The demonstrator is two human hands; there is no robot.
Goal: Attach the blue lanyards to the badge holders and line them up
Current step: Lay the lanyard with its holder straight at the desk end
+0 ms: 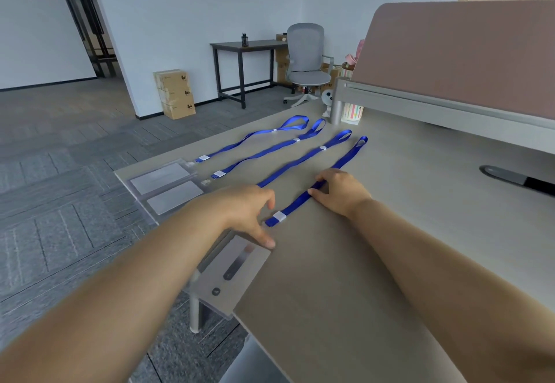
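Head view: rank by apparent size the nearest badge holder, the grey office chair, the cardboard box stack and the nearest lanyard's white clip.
1. Unranked tie: nearest badge holder and grey office chair look alike, and nearness inflates the holder.
2. cardboard box stack
3. white clip

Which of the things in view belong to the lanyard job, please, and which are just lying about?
Job: blue lanyards, badge holders, desk.
Lying about: office chair, cardboard boxes, striped cup, side table.
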